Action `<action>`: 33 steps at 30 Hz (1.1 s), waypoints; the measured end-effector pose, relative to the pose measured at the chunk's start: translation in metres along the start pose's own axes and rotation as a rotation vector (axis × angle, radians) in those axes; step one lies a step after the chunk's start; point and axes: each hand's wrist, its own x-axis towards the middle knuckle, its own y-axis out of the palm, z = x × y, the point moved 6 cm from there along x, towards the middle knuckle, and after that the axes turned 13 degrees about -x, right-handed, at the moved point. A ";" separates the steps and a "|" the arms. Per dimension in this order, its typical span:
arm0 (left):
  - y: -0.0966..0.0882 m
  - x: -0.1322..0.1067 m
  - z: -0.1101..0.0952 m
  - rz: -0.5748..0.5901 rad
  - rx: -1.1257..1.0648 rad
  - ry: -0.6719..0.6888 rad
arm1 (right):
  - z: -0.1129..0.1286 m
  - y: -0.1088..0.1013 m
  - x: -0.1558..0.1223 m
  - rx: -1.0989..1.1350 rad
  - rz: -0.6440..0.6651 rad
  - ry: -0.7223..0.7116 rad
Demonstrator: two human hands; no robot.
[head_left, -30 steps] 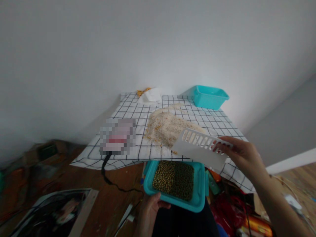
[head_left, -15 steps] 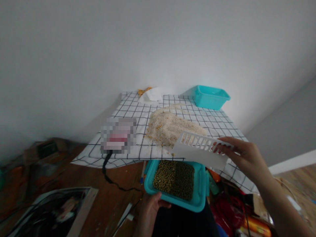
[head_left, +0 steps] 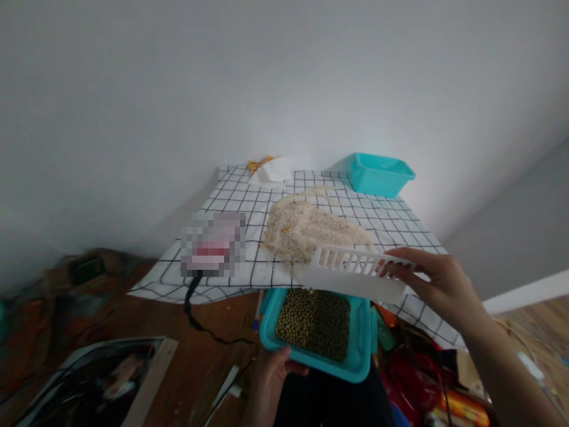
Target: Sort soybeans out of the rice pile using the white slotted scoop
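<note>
My left hand (head_left: 276, 370) grips the near rim of a teal plastic container (head_left: 361, 338), held below the table's front edge. Inside, yellowish beans (head_left: 294, 317) fill the left part and dark green beans (head_left: 331, 326) the right. At the table edge, my right hand (head_left: 431, 280) pinches the right end of a white slotted plastic strip (head_left: 355, 283). Its lower edge lies over the cloth's edge, just above the container's far rim. Behind the strip spreads a pile of pale grain (head_left: 306, 228) mixed with some yellow bits.
A checked cloth (head_left: 249, 252) covers the table against the wall. A second teal container (head_left: 382, 178) stands at the back right, white paper (head_left: 273, 172) at the back left. A blurred-out device (head_left: 213, 246) with a black strap lies left. Red bags (head_left: 406, 373) clutter the right floor.
My right hand has brought the white strip slightly left, lowering its left end toward the table edge. The left hand and its container have stayed put.
</note>
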 end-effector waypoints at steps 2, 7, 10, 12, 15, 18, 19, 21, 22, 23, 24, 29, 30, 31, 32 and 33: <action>0.000 0.001 0.002 0.031 -0.009 0.018 | -0.002 0.000 -0.003 0.003 0.030 -0.025; 0.001 -0.001 0.004 0.088 -0.035 0.051 | 0.005 -0.004 -0.009 -0.036 -0.059 -0.083; 0.005 -0.002 0.003 0.124 -0.046 0.056 | 0.025 0.001 -0.012 -0.021 -0.094 -0.236; 0.006 -0.001 0.002 0.130 -0.052 0.057 | 0.041 0.010 -0.014 0.006 -0.075 -0.363; 0.006 0.002 0.002 0.134 -0.059 0.054 | 0.057 0.021 -0.015 0.033 -0.087 -0.481; 0.006 0.004 0.004 0.134 -0.066 0.038 | 0.066 0.028 -0.015 0.068 -0.129 -0.534; 0.006 0.004 0.004 0.133 -0.069 0.036 | 0.069 0.029 -0.014 0.077 -0.143 -0.531; 0.006 0.004 0.005 0.133 -0.079 0.040 | 0.072 0.030 -0.011 0.077 -0.196 -0.472; 0.006 0.003 0.005 0.135 -0.083 0.043 | 0.073 0.031 -0.008 0.073 -0.229 -0.421; 0.006 0.002 0.005 0.137 -0.086 0.043 | 0.075 0.032 -0.004 0.072 -0.260 -0.363; 0.006 0.002 0.005 0.140 -0.088 0.041 | 0.077 0.035 0.000 0.079 -0.281 -0.304; 0.008 -0.003 0.001 0.163 -0.070 0.032 | 0.096 0.067 0.031 0.205 -0.192 -0.066; 0.008 -0.004 0.001 0.168 -0.066 0.032 | 0.101 0.076 0.037 0.214 -0.147 -0.041; 0.009 -0.004 0.001 0.170 -0.064 0.031 | 0.105 0.084 0.044 0.211 -0.107 -0.019; 0.010 -0.004 0.001 0.169 -0.065 0.031 | 0.108 0.091 0.050 0.195 -0.075 0.002; 0.010 -0.004 0.001 0.164 -0.067 0.030 | 0.111 0.097 0.055 0.168 -0.052 0.023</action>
